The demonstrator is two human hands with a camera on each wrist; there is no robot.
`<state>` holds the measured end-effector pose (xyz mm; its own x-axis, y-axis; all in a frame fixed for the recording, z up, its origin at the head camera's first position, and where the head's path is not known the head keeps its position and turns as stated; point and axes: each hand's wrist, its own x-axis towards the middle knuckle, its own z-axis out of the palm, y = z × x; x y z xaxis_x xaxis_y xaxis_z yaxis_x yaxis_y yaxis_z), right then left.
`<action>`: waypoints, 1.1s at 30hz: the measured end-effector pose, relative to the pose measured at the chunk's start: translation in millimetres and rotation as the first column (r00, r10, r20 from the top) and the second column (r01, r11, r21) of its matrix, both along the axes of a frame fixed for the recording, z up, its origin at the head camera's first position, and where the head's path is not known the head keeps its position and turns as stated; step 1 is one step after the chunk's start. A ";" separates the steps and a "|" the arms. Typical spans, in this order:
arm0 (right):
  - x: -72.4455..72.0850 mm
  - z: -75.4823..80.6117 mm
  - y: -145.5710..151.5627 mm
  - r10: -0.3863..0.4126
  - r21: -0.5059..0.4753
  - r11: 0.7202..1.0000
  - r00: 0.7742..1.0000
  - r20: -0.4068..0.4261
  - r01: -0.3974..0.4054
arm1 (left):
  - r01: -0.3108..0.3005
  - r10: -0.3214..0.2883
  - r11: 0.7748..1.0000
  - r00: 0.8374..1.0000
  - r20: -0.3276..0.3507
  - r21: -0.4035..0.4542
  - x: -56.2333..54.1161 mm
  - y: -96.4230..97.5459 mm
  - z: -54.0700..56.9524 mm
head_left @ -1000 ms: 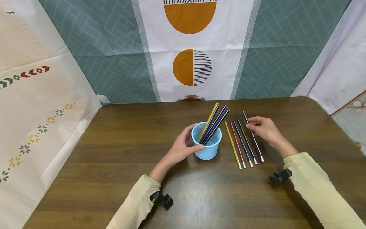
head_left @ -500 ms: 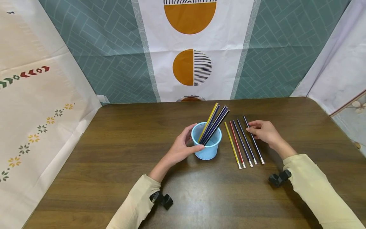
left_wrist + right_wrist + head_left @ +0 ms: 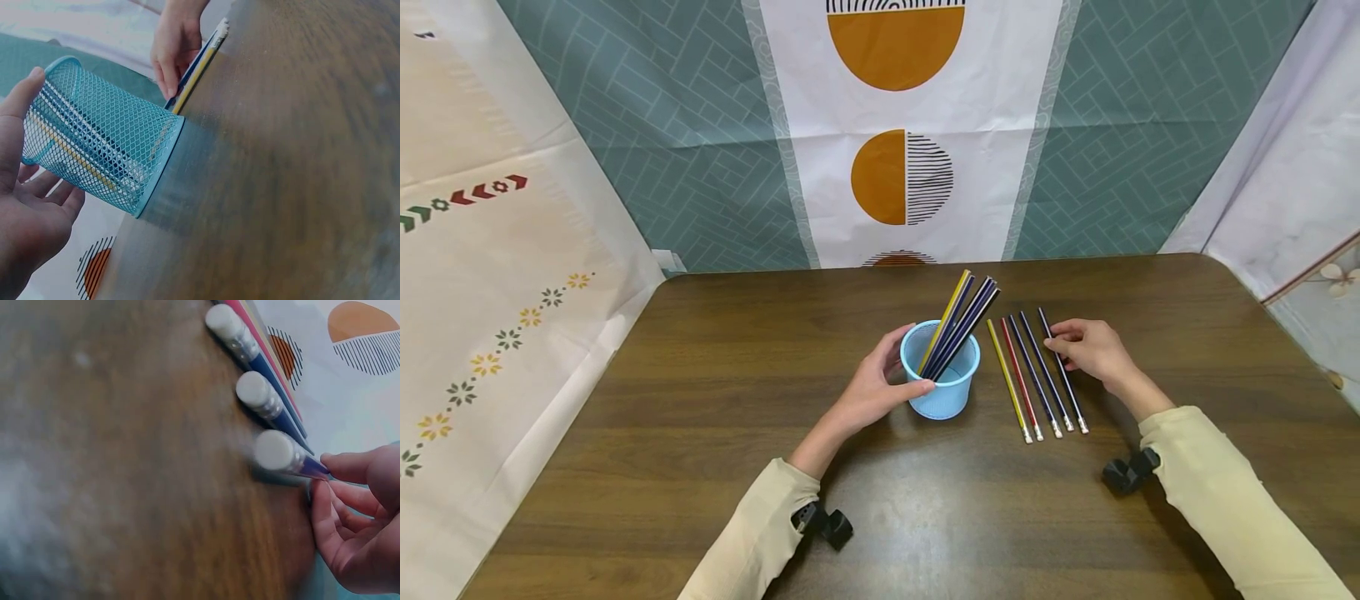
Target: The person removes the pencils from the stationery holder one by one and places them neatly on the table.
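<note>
My left hand grips a light blue mesh pencil cup, thumb on the near side and fingers around the left. Several yellow and dark pencils lean to the right inside it. Right of the cup, my right hand pinches a dark blue pencil between thumb and fingers, at the right end of a row. In the right wrist view its white eraser is close to the tabletop. Beside it lie a yellow pencil, a red pencil and two dark blue pencils, erasers toward me.
The brown wooden table reaches back to a teal and white patterned cloth. Pale cloths hang at the left and right sides. A black wrist camera sits on the left sleeve, and another black camera on the right.
My right hand has drawn the dark blue pencil slightly toward me and to the left, closer in line with the row. The left hand and the cup have stayed in place.
</note>
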<state>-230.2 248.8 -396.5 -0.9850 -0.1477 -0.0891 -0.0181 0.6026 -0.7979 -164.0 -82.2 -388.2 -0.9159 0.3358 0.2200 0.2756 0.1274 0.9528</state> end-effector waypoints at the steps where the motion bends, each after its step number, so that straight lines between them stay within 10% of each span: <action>1: 0.5 0.3 -0.5 -0.002 0.000 1.000 1.000 -0.004 0.002 | 0.000 0.000 1.000 1.000 -0.001 0.000 -0.1 -0.1 0.0; 33: 2.9 -1.0 -1.6 -0.020 0.037 0.999 0.999 -0.043 0.022 | -0.003 0.003 1.000 1.000 0.008 0.003 0.8 0.3 0.2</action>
